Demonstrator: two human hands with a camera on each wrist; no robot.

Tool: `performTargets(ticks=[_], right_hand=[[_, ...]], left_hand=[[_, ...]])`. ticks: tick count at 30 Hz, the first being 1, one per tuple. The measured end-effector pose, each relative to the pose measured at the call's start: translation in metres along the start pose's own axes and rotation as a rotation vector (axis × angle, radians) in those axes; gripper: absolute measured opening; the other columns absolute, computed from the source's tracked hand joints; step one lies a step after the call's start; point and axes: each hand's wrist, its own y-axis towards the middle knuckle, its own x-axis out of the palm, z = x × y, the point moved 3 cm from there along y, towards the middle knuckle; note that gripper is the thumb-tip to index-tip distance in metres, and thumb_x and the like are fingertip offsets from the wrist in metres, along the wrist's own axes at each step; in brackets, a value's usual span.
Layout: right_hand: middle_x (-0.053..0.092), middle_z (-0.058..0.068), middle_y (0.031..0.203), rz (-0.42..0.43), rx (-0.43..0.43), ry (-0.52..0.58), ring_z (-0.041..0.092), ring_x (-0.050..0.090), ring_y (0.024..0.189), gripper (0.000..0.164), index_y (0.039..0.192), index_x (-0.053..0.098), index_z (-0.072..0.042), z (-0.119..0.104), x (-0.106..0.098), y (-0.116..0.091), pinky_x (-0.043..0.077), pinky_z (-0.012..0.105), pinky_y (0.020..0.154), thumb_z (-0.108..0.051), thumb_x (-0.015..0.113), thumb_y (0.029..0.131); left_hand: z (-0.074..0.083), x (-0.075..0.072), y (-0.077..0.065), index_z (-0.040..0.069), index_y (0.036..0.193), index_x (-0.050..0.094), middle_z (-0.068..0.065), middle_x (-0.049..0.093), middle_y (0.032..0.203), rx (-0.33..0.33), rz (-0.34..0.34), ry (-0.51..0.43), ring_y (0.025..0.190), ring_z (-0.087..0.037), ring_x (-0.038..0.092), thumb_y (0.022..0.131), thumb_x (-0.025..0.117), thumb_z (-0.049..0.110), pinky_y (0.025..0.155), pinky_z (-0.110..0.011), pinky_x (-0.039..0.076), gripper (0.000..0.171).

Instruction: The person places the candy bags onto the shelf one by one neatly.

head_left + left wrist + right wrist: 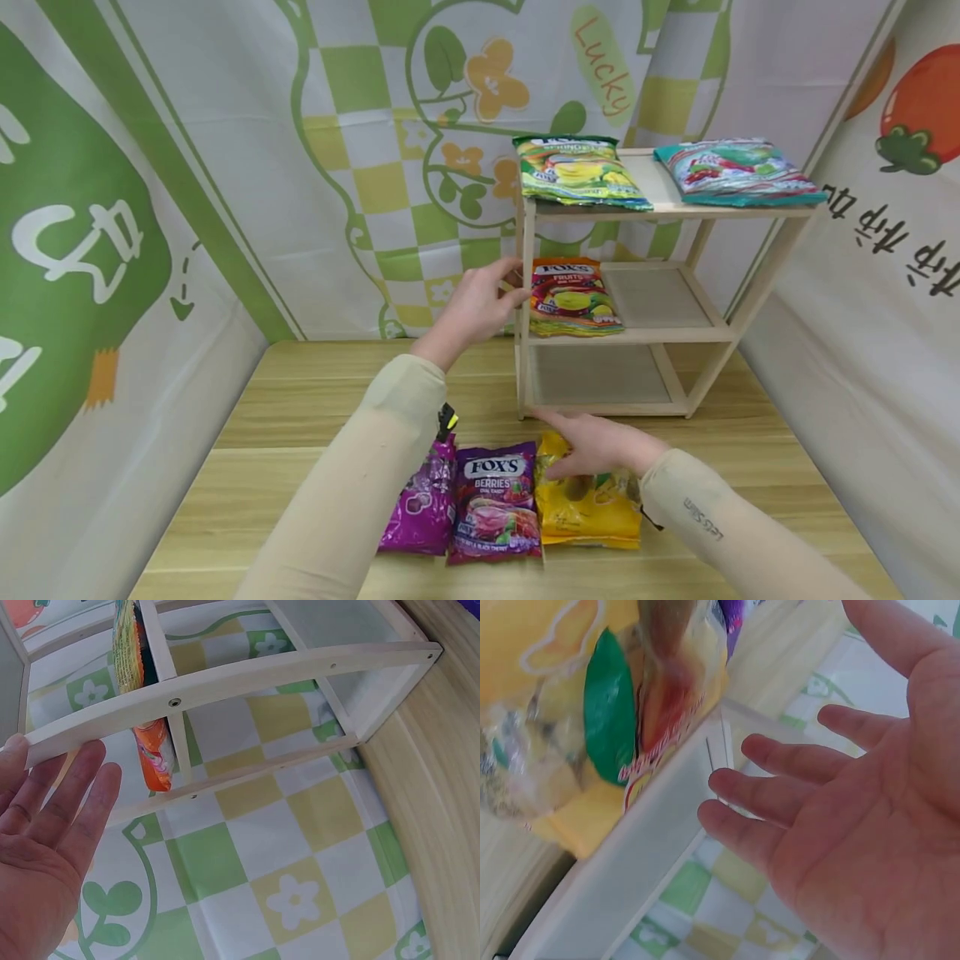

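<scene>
A small wooden three-tier shelf stands on the table. My left hand holds its left front post, thumb on one side and fingers on the other, as the left wrist view also shows. Beside that post, on the middle tier, lies a red-orange Fox's Fruits candy bag. My right hand hovers over a yellow candy bag, close to the shelf's bottom front rail. In the right wrist view its fingers are extended and spread, holding nothing.
On the top tier lie a green-yellow Fox's bag and a teal-edged candy bag. A Fox's Berries bag and a bright purple bag lie on the table. Printed curtains surround the back and sides.
</scene>
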Motion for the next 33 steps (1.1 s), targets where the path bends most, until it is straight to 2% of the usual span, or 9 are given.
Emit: performTargets(ticks=[4,10,16,20,27,33], right_hand=[[0.03,0.007,0.167,-0.006,-0.004,-0.012,0.036,0.037,0.148,0.088,0.163,0.027,-0.023,-0.005,0.008,0.006,0.035,0.057,0.119,-0.036,0.077,0.092],[0.025,0.014,0.168,-0.04,0.015,-0.042,0.038,0.029,0.151,0.089,0.163,0.027,-0.023,-0.011,0.017,0.011,0.031,0.061,0.12,-0.043,0.076,0.092],[0.022,0.018,0.168,-0.052,-0.013,-0.088,0.041,0.024,0.153,0.092,0.164,0.025,-0.024,-0.016,0.021,0.016,0.023,0.064,0.122,-0.047,0.076,0.091],[0.021,0.019,0.168,-0.046,-0.022,-0.125,0.043,0.025,0.152,0.093,0.164,0.023,-0.023,-0.017,0.027,0.021,0.021,0.065,0.122,-0.046,0.076,0.091],[0.033,0.018,0.163,0.001,-0.032,-0.23,0.042,0.033,0.149,0.095,0.161,0.03,-0.016,-0.021,0.039,0.03,0.024,0.063,0.122,-0.05,0.078,0.088],[0.039,0.018,0.16,0.021,-0.024,-0.295,0.042,0.038,0.146,0.095,0.16,0.033,-0.012,-0.022,0.046,0.034,0.022,0.068,0.12,-0.053,0.077,0.087]], left_hand=[[0.001,0.0,0.0,0.007,0.137,0.057,-0.008,0.068,0.117,0.002,0.0,0.006,0.101,-0.023,0.071,0.104,0.062,0.021,0.082,-0.034,0.061,0.036],[0.001,0.0,0.0,0.008,0.138,0.057,-0.008,0.067,0.119,-0.003,-0.006,0.022,0.102,-0.023,0.07,0.105,0.061,0.022,0.082,-0.034,0.06,0.036],[0.001,0.0,0.0,0.009,0.137,0.057,-0.008,0.067,0.12,-0.016,-0.012,0.02,0.103,-0.023,0.07,0.104,0.061,0.021,0.083,-0.034,0.06,0.036],[0.002,0.0,0.0,0.009,0.138,0.057,-0.008,0.067,0.121,-0.017,-0.018,0.02,0.104,-0.024,0.07,0.104,0.061,0.022,0.083,-0.034,0.06,0.036],[0.001,0.0,0.0,0.009,0.137,0.057,-0.008,0.067,0.12,-0.019,-0.014,0.018,0.103,-0.023,0.07,0.104,0.061,0.022,0.083,-0.035,0.061,0.036],[0.0,-0.001,-0.001,0.009,0.138,0.057,-0.008,0.067,0.121,-0.025,-0.019,0.01,0.103,-0.023,0.07,0.104,0.061,0.022,0.084,-0.034,0.06,0.037]])
